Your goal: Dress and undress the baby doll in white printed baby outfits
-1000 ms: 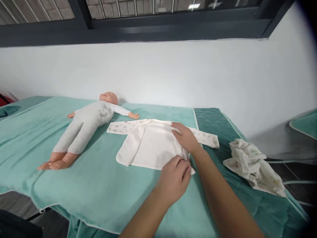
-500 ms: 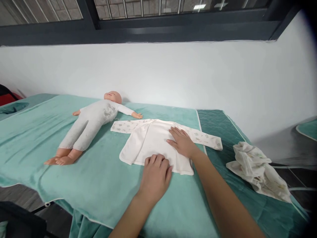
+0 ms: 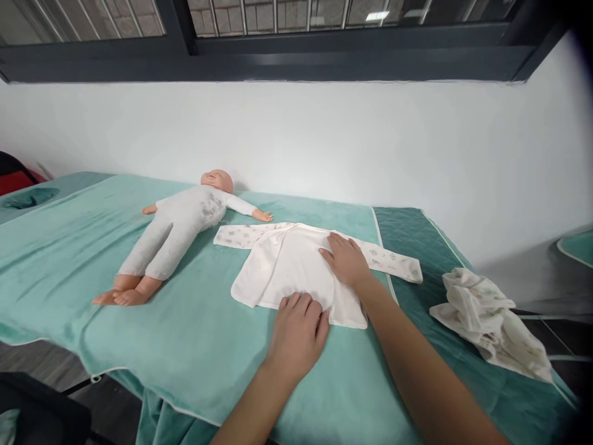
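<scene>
A small white baby shirt (image 3: 296,266) with patterned sleeves lies spread on the green bed cover (image 3: 194,346), its two sleeves stretched out sideways. My right hand (image 3: 348,262) rests flat on the upper right part of its body, fingers extended and close to the right sleeve. At the bottom hem lies my left hand (image 3: 298,334), fingers slightly bent and side by side over the edge, the palm facing down. Neither hand lifts any cloth. A baby doll (image 3: 185,216) in a white bodysuit lies on its back to the left, one hand near the shirt's left sleeve.
A crumpled white printed cloth (image 3: 493,324) sits at the right edge, on a darker green quilted cover (image 3: 407,232). Behind the bed stands a white wall (image 3: 301,142) below a dark window frame (image 3: 333,59). A black object (image 3: 41,408) is at the lower left.
The whole view has shifted slightly, so everything appears a little further right. My right hand has slid slightly up the shirt; my left hand stays at the hem.
</scene>
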Available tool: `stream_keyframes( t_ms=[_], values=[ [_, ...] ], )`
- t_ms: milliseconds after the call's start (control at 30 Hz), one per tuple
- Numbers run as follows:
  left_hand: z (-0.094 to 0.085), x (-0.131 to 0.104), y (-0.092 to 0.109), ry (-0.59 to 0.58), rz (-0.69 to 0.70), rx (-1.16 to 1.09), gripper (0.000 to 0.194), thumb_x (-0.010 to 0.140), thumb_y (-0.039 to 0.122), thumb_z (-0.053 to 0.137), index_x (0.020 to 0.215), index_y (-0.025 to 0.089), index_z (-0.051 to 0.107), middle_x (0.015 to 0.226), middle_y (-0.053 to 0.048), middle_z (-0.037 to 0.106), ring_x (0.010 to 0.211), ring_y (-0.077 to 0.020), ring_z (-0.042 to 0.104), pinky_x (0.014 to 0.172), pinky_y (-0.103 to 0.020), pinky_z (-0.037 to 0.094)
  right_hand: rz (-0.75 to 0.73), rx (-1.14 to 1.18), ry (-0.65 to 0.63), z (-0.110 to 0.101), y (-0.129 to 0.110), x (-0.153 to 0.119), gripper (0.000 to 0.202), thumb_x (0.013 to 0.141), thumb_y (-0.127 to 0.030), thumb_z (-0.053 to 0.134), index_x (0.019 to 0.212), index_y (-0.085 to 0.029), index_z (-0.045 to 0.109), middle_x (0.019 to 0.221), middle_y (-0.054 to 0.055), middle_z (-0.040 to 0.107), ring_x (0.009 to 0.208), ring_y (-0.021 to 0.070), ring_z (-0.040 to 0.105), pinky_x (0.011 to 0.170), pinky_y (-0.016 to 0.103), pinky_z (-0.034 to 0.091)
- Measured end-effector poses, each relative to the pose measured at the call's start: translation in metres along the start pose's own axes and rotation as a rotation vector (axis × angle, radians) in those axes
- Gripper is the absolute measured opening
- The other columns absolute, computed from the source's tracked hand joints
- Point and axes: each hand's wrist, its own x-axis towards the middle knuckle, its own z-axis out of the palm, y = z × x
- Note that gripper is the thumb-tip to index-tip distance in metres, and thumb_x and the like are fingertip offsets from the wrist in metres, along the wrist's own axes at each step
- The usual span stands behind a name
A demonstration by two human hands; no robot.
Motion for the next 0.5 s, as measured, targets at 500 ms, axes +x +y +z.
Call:
stream_keyframes(
  t_ms=[500],
  values=[
    [0.036,0.142,-0.085,-0.130,-0.091,0.091,0.046,0.100,0.032,0.033,0.138,0.011,0.049,0.152,-0.015,0.044,0.143,-0.0269,0.035,0.119,-0.045,0.023,0.068,-0.054,-0.113,0.009,0.004,0.008,0.073,0.096,-0.062,0.028,0.152,-0.016,0.033,0.161,0.012,0.025,0.150,0.0254,0.022,0.120,0.056,0.013]
  ],
)
